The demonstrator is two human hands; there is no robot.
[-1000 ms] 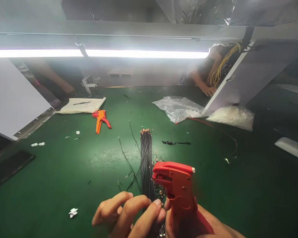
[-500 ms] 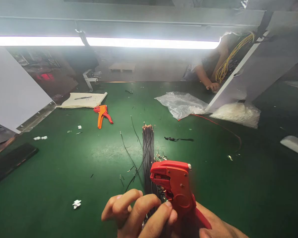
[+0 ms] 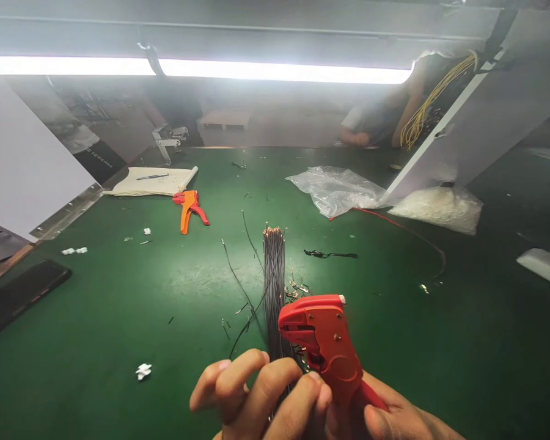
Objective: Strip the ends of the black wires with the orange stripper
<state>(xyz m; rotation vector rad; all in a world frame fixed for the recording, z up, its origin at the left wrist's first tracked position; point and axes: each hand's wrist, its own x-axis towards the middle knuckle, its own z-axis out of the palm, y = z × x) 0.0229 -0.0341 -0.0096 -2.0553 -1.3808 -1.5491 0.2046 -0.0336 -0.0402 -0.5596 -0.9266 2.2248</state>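
Observation:
My right hand [image 3: 394,406] is wrapped around the handles of a red wire stripper [image 3: 337,342], whose jaws point left. Close beside it, my left hand [image 3: 261,397] has curled fingers, with thumb and forefinger pressed together just below the stripper's jaws. Whatever is in that pinch, if anything, is hidden. Behind both hands lies a long bundle of black wires [image 3: 274,275] with bare copper ends at its far end. My left hand covers the near part of the bundle. Two loose black wires [image 3: 236,278] lie left of it, and small wire scraps [image 3: 297,286] are scattered on its right.
An orange and red wire stripper [image 3: 190,211] lies by a notebook [image 3: 151,181] with a pen on it. Plastic bags [image 3: 337,186] and a red wire [image 3: 398,225] are at the back right. A black phone-like slab [image 3: 27,293] is at left. Across the table is another person's arm [image 3: 355,135].
The red stripper has tilted slightly, its rear end shifting a little left. My hands stay nearly in place. The other person's hand across the table has moved left.

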